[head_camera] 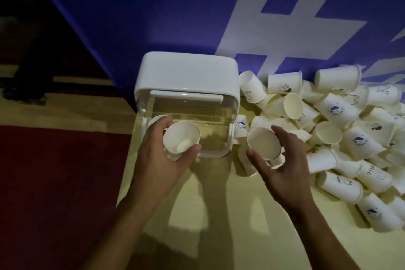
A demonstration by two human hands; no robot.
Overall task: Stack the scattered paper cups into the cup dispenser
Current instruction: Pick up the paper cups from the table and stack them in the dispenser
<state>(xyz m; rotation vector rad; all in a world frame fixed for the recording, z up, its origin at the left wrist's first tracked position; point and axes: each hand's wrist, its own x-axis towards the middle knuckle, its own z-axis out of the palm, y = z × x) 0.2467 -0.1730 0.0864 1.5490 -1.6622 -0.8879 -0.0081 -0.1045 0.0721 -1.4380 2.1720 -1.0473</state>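
A pale yellow surface (pixel 219 215) bears a white dispenser (pixel 188 74) at the far middle. Just right of it, a heap of cups (pixel 337 138) lies tumbled, spreading toward the near right.

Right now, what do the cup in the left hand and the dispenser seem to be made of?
The cup in the left hand looks like matte white paper, thin-walled. The dispenser seems plastic: a smooth opaque white lid and a clear body, through which the yellow surface shows.
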